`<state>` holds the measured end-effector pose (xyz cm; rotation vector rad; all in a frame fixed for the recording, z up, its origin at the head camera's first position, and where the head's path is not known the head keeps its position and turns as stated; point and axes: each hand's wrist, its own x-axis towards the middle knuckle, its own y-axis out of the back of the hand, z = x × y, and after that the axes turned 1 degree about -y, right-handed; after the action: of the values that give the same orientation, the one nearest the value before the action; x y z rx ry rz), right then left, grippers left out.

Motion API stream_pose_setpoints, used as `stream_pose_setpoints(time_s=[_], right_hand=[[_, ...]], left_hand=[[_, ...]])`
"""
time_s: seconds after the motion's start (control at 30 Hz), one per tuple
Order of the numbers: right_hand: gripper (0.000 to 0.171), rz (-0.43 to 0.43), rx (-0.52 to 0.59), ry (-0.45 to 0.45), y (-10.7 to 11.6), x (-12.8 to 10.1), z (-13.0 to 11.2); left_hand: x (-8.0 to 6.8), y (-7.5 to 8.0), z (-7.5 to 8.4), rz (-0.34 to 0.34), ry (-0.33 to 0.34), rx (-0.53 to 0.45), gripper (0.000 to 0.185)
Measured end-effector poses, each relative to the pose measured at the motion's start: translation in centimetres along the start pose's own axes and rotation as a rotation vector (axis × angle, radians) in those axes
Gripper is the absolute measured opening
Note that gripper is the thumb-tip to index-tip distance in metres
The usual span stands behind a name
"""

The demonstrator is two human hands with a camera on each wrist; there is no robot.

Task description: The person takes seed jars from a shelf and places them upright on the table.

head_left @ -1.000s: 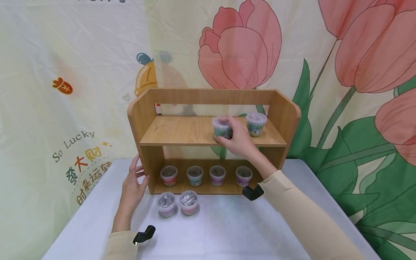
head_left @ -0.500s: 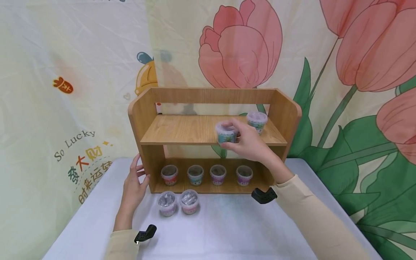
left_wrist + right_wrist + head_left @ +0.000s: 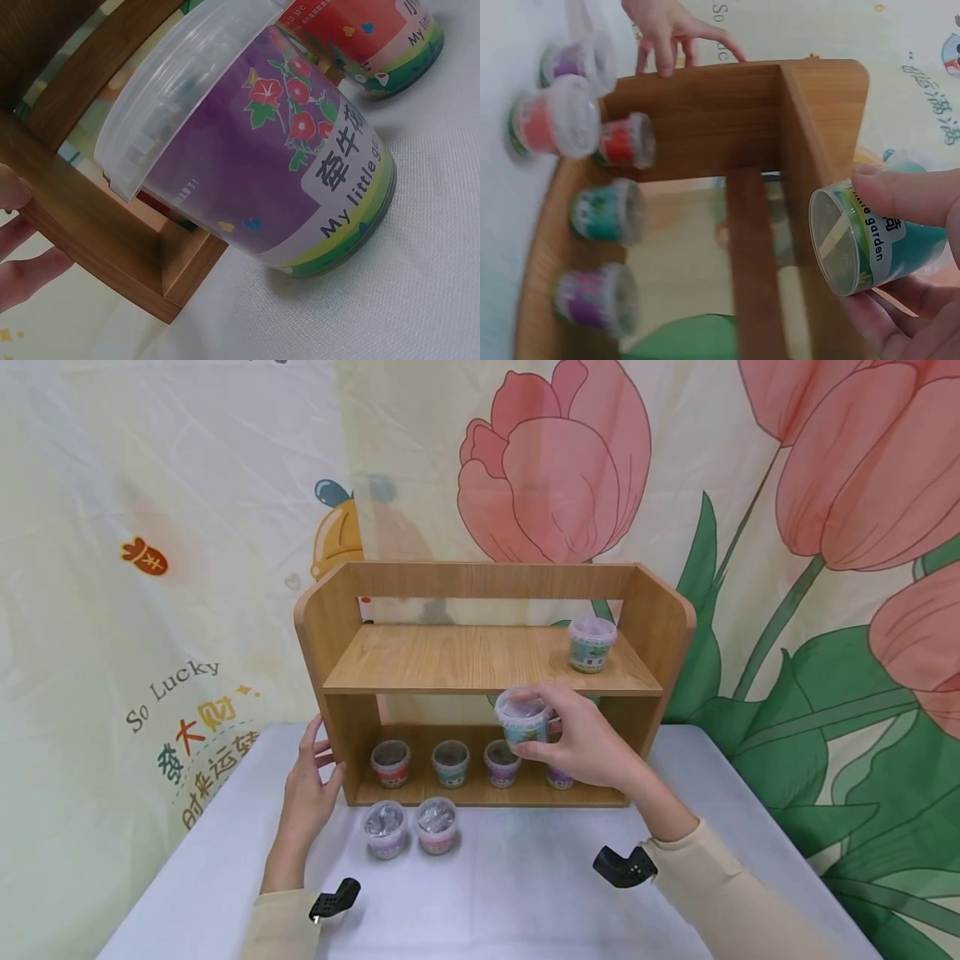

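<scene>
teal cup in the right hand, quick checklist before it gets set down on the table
1. Grip on the teal cup: right hand pinches it, thumb and fingers on opposite sides. Ok.
2. Cup clear of the shelf: held in front of the shelf, off the upper board. Ok.
3. Lid seated: cannot tell.
4. Shelf steadied: left hand rests against its left side. Ok.
5. Landing spot: bare table right of the two cups standing there. Ok.

The cup (image 3: 522, 722) is a small clear plastic tub with a clear lid and a teal label. It hangs upright in the air, just before the shelf's (image 3: 480, 677) front edge.
</scene>
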<state>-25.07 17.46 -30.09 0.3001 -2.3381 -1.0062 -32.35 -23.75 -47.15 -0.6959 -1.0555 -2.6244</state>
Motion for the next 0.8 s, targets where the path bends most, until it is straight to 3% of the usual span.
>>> stream_pose_setpoints(time_s=[0.4, 0.8], right_hand=[[0.064, -0.084, 0.146, -0.143, -7.4, -2.4, 3.4], [0.062, -0.037, 0.282, -0.273, -13.7, -3.8, 6.7]], left_hand=[[0.0, 0.1, -0.2, 0.003, -0.022, -0.001, 0.102], [0.1, 0.2, 0.1, 0.006, -0.011, -0.006, 0.102]])
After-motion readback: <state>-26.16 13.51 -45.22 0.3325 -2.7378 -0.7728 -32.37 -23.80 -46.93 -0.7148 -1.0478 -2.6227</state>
